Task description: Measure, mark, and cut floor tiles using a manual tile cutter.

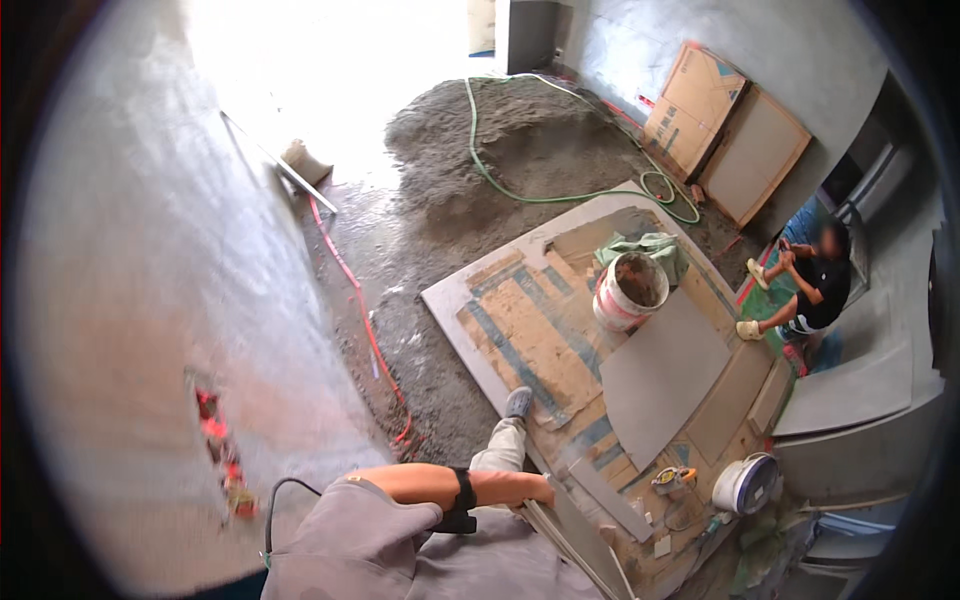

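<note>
While the person's forearm reaches across the lower frame, the hand (541,491) meets the upper edge of a long grey tile strip (575,545) leaning beside the large grey tile (660,375) on flattened cardboard (530,335); finger posture cannot be told, and which hand is unclear. Judged stiff, heavy, brittle: grip both long edges

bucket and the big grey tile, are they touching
Cannot tell. In the head view the bucket meets the grey tile's upper corner, but contact or overlap isn't plain.
</note>
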Demonstrator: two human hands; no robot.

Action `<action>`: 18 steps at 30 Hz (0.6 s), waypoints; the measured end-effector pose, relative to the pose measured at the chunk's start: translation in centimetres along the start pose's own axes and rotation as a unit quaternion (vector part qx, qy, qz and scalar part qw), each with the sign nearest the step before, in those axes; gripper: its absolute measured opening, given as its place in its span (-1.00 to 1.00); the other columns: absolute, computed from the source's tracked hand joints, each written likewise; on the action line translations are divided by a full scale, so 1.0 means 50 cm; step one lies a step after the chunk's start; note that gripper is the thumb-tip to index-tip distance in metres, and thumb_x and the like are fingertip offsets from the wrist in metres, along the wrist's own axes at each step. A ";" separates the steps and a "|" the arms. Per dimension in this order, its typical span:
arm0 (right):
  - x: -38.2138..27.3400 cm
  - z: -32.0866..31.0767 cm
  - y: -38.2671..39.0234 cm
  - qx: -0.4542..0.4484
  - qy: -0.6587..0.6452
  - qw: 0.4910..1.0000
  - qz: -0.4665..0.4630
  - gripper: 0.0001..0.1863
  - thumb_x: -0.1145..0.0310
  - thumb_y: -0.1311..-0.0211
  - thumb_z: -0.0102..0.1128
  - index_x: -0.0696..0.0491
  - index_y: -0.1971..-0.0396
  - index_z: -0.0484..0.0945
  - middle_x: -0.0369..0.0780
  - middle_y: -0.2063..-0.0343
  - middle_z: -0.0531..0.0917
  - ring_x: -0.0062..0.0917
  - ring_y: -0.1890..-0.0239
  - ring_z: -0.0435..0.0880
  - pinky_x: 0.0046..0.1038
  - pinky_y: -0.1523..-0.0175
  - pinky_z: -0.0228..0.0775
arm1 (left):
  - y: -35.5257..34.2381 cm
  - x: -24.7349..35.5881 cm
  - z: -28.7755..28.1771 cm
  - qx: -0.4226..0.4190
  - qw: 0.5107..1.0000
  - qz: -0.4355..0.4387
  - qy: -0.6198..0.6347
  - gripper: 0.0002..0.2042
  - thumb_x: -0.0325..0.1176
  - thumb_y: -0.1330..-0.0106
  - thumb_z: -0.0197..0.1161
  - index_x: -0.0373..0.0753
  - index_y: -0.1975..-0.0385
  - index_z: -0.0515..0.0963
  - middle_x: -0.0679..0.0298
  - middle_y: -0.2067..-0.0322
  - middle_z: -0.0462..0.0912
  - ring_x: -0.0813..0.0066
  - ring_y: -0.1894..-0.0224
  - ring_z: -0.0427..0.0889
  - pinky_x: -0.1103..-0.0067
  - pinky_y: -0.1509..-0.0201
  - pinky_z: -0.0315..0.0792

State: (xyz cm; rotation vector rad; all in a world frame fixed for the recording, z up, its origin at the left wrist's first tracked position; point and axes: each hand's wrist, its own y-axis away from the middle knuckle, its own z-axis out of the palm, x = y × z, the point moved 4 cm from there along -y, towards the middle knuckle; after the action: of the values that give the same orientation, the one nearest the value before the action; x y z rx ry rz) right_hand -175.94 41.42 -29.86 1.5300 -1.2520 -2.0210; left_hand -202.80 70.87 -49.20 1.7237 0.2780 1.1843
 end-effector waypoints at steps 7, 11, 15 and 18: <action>0.045 -0.044 -0.410 0.134 -0.206 0.944 0.220 -0.50 0.15 -0.38 0.10 0.24 -0.12 0.52 -0.03 0.02 0.68 -0.19 0.03 0.68 -0.21 -0.13 0.50 | -0.201 0.303 -0.191 -0.166 0.983 -0.007 -0.083 -0.50 -0.07 -0.10 0.47 -0.42 0.14 0.70 0.12 0.23 0.77 0.32 0.28 0.75 0.44 0.13 0.60; -0.122 0.090 -0.470 0.124 -0.204 0.966 0.099 -0.52 0.10 -0.28 0.25 0.22 0.03 0.61 -0.06 0.11 0.71 -0.27 0.14 0.71 -0.25 0.00 0.54 | -0.326 0.344 -0.289 -0.149 0.977 -0.034 -0.150 -0.54 -0.13 -0.14 0.49 -0.42 0.12 0.71 0.15 0.24 0.77 0.36 0.29 0.75 0.49 0.13 0.59; -0.016 0.005 -0.654 0.174 -0.226 0.953 0.104 -0.53 0.10 -0.19 0.38 0.23 0.13 0.66 -0.09 0.21 0.73 -0.35 0.24 0.71 -0.27 0.11 0.53 | -0.310 0.449 -0.367 -0.133 0.984 -0.043 -0.114 -0.62 -0.27 -0.25 0.39 -0.43 0.04 0.66 0.14 0.19 0.76 0.40 0.24 0.74 0.49 0.14 0.59; -0.203 0.099 -0.663 0.186 -0.138 0.966 0.114 -0.56 0.16 -0.13 0.45 0.23 0.16 0.68 -0.12 0.27 0.73 -0.40 0.32 0.70 -0.29 0.18 0.52 | -0.346 0.410 -0.422 -0.099 0.984 -0.089 -0.118 -0.62 -0.26 -0.27 0.39 -0.51 0.11 0.67 0.12 0.24 0.76 0.39 0.28 0.74 0.51 0.17 0.58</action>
State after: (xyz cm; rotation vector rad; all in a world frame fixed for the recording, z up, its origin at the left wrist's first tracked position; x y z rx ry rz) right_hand -168.35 69.47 -49.40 1.1980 -1.9127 -1.9733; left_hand -204.11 104.94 -50.59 1.6090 0.1600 0.8389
